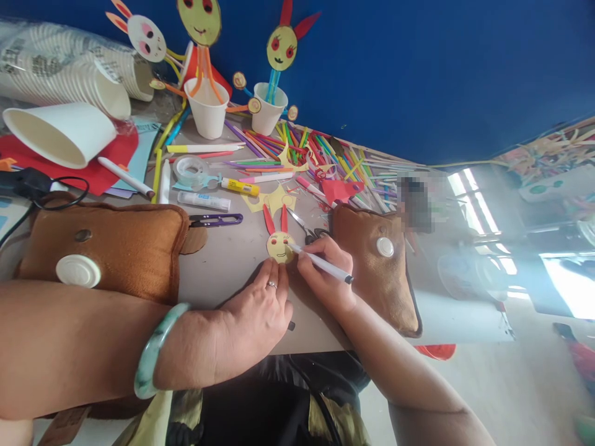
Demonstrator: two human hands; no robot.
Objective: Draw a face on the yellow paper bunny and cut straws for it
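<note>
A yellow paper bunny face [275, 244] with red ears, red eyes and a drawn mouth lies on the grey table. Flat fingertips of my left hand [260, 303] press on its lower edge; the fingers are stretched out and hold nothing. In my right hand [330, 272] is a white marker pen [329, 267], gripped between thumb and fingers. Its tip meets the face near the right-hand eye, and its dark end points down to the right. Scissors [312, 233] lie just behind my right hand. A small black pen cap [291, 326] rests beside my left hand.
Brown cushions [116, 238] lie on both sides of my hands. Behind are purple thread snips [216, 220], a tape roll [190, 170], a yellow glue stick [239, 186], loose colored sticks [320, 155], and paper-cup puppets [209, 111]. Stacked paper cups [65, 77] fill the back left.
</note>
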